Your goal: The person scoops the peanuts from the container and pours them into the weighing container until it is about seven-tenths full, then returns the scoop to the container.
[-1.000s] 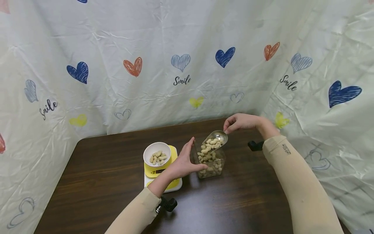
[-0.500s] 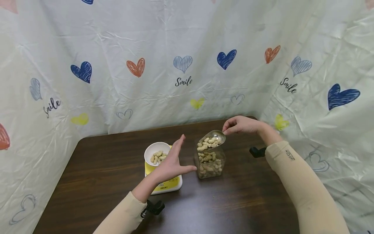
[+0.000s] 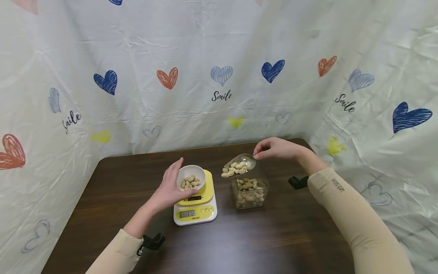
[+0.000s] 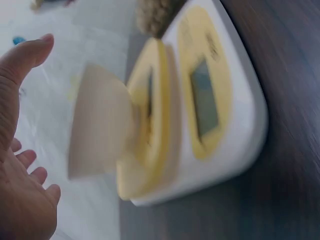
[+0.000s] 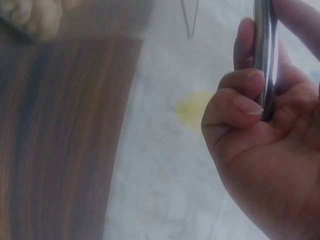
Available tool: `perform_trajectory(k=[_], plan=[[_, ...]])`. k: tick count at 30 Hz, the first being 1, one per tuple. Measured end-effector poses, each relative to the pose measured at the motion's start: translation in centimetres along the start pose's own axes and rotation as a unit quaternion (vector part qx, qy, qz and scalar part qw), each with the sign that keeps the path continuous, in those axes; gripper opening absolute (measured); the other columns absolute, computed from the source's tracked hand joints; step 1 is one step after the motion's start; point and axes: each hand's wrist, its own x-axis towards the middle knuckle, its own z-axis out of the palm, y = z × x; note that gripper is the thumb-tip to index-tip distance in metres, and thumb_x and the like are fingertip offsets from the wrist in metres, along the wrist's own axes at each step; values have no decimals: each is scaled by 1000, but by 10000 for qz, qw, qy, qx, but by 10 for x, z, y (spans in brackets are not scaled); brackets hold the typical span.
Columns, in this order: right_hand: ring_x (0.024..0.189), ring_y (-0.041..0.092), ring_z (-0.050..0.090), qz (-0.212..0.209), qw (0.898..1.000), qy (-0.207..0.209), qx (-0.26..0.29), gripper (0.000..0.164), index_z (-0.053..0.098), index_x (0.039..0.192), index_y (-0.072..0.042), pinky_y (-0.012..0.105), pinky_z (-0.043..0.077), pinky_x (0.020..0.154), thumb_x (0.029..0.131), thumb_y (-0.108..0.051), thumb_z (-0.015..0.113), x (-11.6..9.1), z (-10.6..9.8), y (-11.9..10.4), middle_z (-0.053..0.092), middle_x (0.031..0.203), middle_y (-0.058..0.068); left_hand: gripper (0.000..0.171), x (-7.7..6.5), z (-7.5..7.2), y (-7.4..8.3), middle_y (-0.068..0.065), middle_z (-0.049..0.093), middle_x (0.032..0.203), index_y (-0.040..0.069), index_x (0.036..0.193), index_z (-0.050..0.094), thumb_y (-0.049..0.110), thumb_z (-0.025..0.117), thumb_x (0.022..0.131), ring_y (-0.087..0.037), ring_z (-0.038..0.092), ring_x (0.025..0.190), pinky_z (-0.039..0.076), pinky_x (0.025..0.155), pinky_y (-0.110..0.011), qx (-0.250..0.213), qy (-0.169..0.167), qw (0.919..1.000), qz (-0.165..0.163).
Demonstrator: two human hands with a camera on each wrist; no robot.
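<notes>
My right hand (image 3: pixel 277 148) grips the handle of a metal scoop (image 3: pixel 251 159), its fingers curled round the handle (image 5: pixel 266 55) in the right wrist view. Peanuts (image 3: pixel 236 168) lie in the scoop, which is over the back left of a clear square container (image 3: pixel 251 198) of more peanuts. My left hand (image 3: pixel 170 188) is spread beside a white bowl (image 3: pixel 202 172), thumb and fingers apart; the left wrist view has a gap between the hand (image 4: pixel 25 145) and the bowl (image 4: pixel 100 120). Several peanuts (image 3: pixel 190 183) lie in the bowl, on a yellow and white kitchen scale (image 3: pixel 195 214).
The scale's display (image 3: pixel 187 214) seems to read 172. Everything stands on a dark wooden table (image 3: pixel 239 243). A white curtain (image 3: pixel 191 114) printed with hearts hangs along its back and right side.
My left hand has left the clear container and moved left to the bowl. My right hand has raised the loaded scoop out of the container and shifted it slightly left.
</notes>
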Motion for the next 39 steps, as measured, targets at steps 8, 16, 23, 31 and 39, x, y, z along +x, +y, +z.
perform_trajectory(k=[8,16,23,31,39], plan=[[107,33,58,3,9999,-3,154,29,73,110,-16,54,46,94,95,-40,74,16,17,-19,67,115,6,124,-4,-1,-28,-15,14,167,14,166,12,54,88,76,-39,10,152,24,113,-67,41,-231,9984,-522],[109,25,60,80,9997,232,97,32,73,113,-17,53,46,96,95,-44,73,31,30,-34,66,118,4,126,2,5,-41,-15,20,165,13,165,12,58,87,74,-38,15,151,25,114,-65,-123,-344,9964,-761],[109,23,61,16,9996,261,80,26,73,112,-15,48,48,96,97,-36,73,48,45,-48,67,117,4,122,2,6,-43,-15,28,160,14,164,17,58,87,75,-37,21,147,30,111,-64,-230,-377,9947,-930],[100,22,62,-62,9973,641,-349,20,74,107,-16,42,51,84,96,-33,74,62,62,-63,68,112,2,120,4,7,-42,-15,33,157,12,163,22,60,87,73,-36,25,145,31,111,-61,-217,-320,9951,-908],[96,19,64,-74,9900,971,-1017,16,73,105,-20,41,52,79,96,-33,75,67,70,-78,68,111,-2,118,3,6,-42,-16,35,155,11,162,24,57,87,75,-38,26,143,30,110,-62,-242,-311,9953,-886]])
